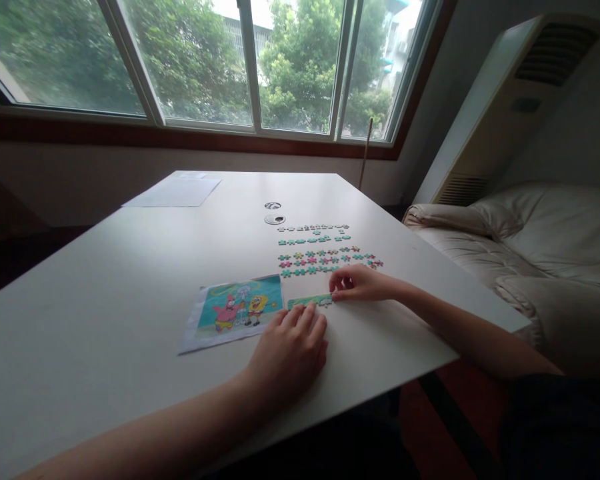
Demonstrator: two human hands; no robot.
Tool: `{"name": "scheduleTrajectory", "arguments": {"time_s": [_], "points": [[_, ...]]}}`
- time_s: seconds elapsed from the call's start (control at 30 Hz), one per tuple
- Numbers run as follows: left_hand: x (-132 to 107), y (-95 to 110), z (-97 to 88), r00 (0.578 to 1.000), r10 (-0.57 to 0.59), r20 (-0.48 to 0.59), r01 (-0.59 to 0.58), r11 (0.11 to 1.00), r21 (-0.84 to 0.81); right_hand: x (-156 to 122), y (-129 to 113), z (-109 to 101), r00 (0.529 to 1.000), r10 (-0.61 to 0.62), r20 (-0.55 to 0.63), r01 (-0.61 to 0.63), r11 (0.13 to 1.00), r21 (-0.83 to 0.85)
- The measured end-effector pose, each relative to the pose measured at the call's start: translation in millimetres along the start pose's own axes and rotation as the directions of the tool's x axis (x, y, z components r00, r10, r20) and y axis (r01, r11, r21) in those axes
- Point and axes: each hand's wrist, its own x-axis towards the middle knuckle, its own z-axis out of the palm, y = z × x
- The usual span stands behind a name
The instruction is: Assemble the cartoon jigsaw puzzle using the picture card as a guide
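White table (130, 280) under a wide window (205, 60), trees beyond; cushioned seat (555, 247) off at 3 o'clock

Your left hand (290, 350) lies flat, palm down, fingers loosely spread, holding nothing; fingertips touch the near edge of a short joined strip of puzzle pieces (310, 301). Your right hand (361, 283) sits at the strip's 3 o'clock end, fingers curled and pinching there; whether it grips a separate piece or just the strip's end, you cannot tell

Strip lies just beside the cartoon reference picture (237, 310), at its 3 o'clock side. Loose pieces (325, 257) are sorted in rows at 12 o'clock from the strip, close behind your right hand. Two small round things (274, 213) sit further back; a sheet of paper (173, 192) lies at 11 o'clock, far corner

Risks, as judged: pressing unevenly at the strip's end could buckle the joints and split it. Your right wrist is near the sorted rows; a backward drag could scatter them. The left palm sliding could shove the strip into the picture
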Motion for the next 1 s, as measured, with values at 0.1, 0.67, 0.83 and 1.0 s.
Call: {"name": "scheduleTrajectory", "arguments": {"time_s": [0.1, 0.67, 0.83, 1.0], "points": [[0, 0, -0.3, 1.0, -0.005, 0.007, 0.005, 1.0, 0.001, 0, 0, 2, 1.0, -0.005, -0.011, 0.004, 1.0, -0.017], [-5, 5, 6.0, 0.997, 0.052, -0.058, -0.044, 0.992, 0.122, 1, 4, 4, 0.999, -0.012, -0.05, 0.011, 1.0, -0.005], [-6, 6, 7.0, 0.997, 0.051, -0.056, -0.043, 0.99, 0.138, 3, 11, -6, 0.996, -0.005, -0.087, 0.007, 1.0, 0.013], [-4, 7, 8.8, 0.998, 0.038, -0.047, -0.032, 0.992, 0.123, 17, 31, -36, 0.98, 0.074, -0.185, -0.083, 0.996, -0.044]]}}
